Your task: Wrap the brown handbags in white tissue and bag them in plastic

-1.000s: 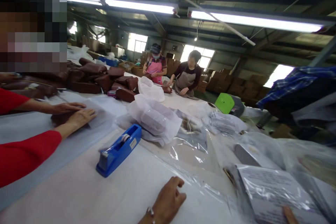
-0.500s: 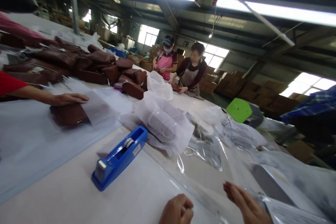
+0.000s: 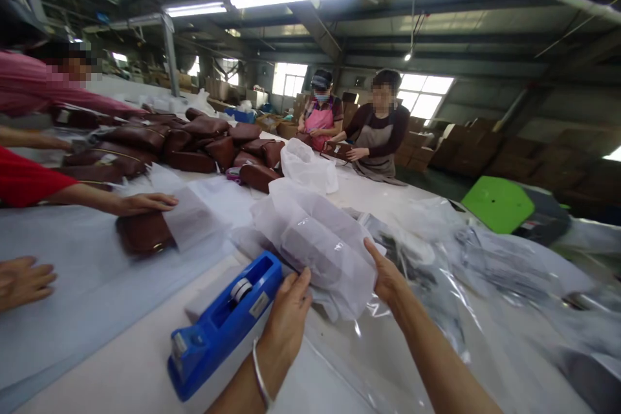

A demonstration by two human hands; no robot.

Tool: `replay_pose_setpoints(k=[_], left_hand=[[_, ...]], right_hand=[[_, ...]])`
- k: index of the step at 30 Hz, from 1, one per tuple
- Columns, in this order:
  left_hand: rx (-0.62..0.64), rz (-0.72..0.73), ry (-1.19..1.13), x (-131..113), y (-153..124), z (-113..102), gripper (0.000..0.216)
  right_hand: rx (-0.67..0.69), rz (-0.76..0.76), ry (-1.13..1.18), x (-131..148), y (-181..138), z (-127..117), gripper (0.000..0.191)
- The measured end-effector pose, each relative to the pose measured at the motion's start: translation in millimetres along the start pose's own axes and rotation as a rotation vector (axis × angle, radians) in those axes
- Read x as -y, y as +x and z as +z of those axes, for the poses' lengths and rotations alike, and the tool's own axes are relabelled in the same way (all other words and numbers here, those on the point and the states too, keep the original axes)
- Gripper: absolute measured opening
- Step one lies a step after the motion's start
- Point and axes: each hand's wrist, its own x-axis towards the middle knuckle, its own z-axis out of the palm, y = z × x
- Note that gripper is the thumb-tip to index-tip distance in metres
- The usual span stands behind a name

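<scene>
A bundle in thin white tissue-like wrapping [image 3: 320,242] lies in front of me on the table, its contents hidden. At its near left edge is my left hand [image 3: 290,310], fingers curled together against the wrapping, a silver bangle on the wrist. My right hand [image 3: 385,272] grips the bundle's right side, with some fingers hidden behind the wrapping. Just left of my left hand stands a blue tape dispenser [image 3: 226,323] with a white roll in it. Clear plastic bags [image 3: 427,284] are spread to the right of my right hand.
At left, a red-sleeved co-worker's hand [image 3: 148,203] rests on a brown pouch [image 3: 143,233] partly under white sheet. Brown pouches [image 3: 213,149] are heaped behind. Two people work across the table, one holding a brown item. A green board [image 3: 497,204] stands at right.
Both my hands have reached forward from the table's near edge to the wrapped bundle and closed on its sides. The camera view has shifted. A co-worker's second hand now shows at left.
</scene>
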Motion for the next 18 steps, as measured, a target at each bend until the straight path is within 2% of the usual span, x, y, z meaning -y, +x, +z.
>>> replay_pose_setpoints(k=[3,5,7,9,11,15,18], left_hand=[[-0.062,0.052,-0.019,3.0,12.7,10.0,0.03],[-0.08,0.092,0.014,8.2,17.7,9.9,0.039],[-0.088,0.099,0.056,10.4,21.6,8.3,0.051],[-0.093,0.09,0.094,8.9,25.5,7.9,0.055],[-0.099,0.079,0.129,6.0,30.0,10.0,0.051],[-0.033,0.083,0.024,3.1,41.4,18.1,0.042],[0.042,0.047,-0.109,3.1,50.5,23.6,0.047]], right_hand=[[-0.16,-0.104,-0.139,7.7,8.5,-7.2,0.079],[-0.31,-0.21,-0.241,21.3,16.4,-16.5,0.101],[-0.383,-0.342,-0.337,40.9,28.2,-20.2,0.109],[-0.302,-0.459,-0.425,60.9,44.1,-13.1,0.101],[-0.128,-0.516,-0.506,75.0,61.9,3.0,0.087],[0.168,-0.453,-0.62,78.6,89.9,32.2,0.059],[0.255,-0.401,-0.639,70.2,95.4,32.7,0.053]])
